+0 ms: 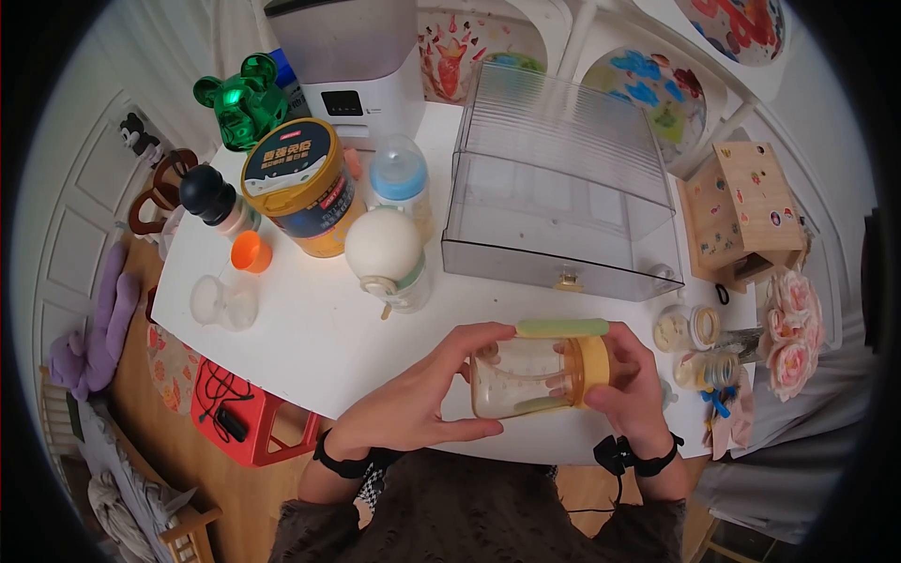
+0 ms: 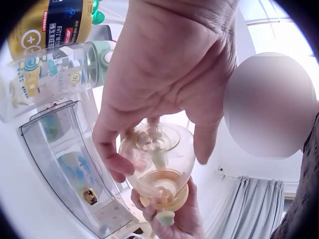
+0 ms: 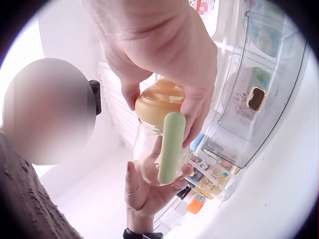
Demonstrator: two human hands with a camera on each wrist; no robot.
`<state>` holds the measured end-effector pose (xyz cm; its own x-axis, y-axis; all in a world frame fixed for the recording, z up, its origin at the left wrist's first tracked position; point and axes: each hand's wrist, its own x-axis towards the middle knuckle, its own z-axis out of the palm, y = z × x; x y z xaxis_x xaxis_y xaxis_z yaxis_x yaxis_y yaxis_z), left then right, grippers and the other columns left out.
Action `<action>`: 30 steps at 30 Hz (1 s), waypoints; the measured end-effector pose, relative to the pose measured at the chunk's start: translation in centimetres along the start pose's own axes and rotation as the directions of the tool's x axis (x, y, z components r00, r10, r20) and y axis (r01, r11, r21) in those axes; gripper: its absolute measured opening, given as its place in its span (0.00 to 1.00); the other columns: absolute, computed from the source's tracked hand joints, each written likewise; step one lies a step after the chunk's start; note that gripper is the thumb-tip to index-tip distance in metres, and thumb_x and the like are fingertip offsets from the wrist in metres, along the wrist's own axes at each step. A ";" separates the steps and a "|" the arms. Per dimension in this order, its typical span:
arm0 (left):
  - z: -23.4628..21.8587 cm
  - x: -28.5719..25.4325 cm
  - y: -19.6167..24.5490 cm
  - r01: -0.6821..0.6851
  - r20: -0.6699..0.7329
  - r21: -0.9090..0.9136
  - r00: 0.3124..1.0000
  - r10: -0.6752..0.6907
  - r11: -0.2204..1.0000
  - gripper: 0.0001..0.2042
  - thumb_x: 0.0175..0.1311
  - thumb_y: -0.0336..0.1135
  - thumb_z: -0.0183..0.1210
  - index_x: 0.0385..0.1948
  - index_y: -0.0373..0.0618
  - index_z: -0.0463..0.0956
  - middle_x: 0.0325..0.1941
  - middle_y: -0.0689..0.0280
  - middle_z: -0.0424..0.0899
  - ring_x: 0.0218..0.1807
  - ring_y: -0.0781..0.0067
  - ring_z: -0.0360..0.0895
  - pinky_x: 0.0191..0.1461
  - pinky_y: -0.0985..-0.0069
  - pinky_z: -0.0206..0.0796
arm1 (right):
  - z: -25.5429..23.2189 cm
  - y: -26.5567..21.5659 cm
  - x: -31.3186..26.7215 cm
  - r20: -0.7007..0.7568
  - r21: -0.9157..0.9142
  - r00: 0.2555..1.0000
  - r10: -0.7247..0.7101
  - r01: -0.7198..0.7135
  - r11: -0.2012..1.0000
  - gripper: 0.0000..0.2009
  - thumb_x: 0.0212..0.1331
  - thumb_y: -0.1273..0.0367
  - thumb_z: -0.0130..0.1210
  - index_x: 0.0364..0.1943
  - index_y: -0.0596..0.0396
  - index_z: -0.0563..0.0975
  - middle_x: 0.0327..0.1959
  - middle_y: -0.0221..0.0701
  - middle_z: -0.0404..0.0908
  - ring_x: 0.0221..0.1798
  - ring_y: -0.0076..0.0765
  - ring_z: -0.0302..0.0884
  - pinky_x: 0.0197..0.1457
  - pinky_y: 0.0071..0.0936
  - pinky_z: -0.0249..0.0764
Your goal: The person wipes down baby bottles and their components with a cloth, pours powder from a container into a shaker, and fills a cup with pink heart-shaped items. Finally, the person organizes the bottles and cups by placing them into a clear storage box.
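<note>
A clear baby bottle [image 1: 516, 371] lies sideways in the air over the table's front edge. It has a yellow cap [image 1: 593, 366] and green side handles [image 1: 561, 327]. My right hand [image 1: 633, 385] grips the bottle by the cap, thumb below and fingers behind. Around the bottle's base, my left hand [image 1: 404, 394] is spread, with the index finger near the upper handle and the thumb below. In the right wrist view, the left thumb stands apart from the glass [image 3: 148, 149]. The left wrist view looks at the bottle base between the left fingers and thumb.
Behind the bottle stands a clear lidded box [image 1: 554, 202]. At left are a yellow tub [image 1: 319, 220], a blue-capped bottle [image 1: 399, 178], a round-topped bottle [image 1: 385, 249] and an orange cup [image 1: 251, 251]. Small glass jars [image 1: 699, 371] stand at right, near a wooden house [image 1: 746, 211].
</note>
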<state>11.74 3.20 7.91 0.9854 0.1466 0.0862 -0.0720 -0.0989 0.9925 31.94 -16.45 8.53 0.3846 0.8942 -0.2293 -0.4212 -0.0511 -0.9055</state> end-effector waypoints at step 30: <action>1.3 -1.1 0.8 -0.165 -0.174 0.659 0.916 0.362 0.734 0.34 0.62 0.37 0.71 0.67 0.40 0.62 0.48 0.55 0.78 0.44 0.61 0.77 0.50 0.67 0.74 | 0.2 1.5 1.4 -0.009 0.155 0.998 0.068 -0.065 0.986 0.34 0.54 0.76 0.69 0.66 0.60 0.67 0.60 0.44 0.78 0.63 0.44 0.77 0.61 0.44 0.83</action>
<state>10.85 1.65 8.46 0.8493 0.2700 0.4536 -0.1138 -0.7454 0.6568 31.72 -15.20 6.96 0.3626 0.8846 -0.2933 -0.5673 -0.0402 -0.8225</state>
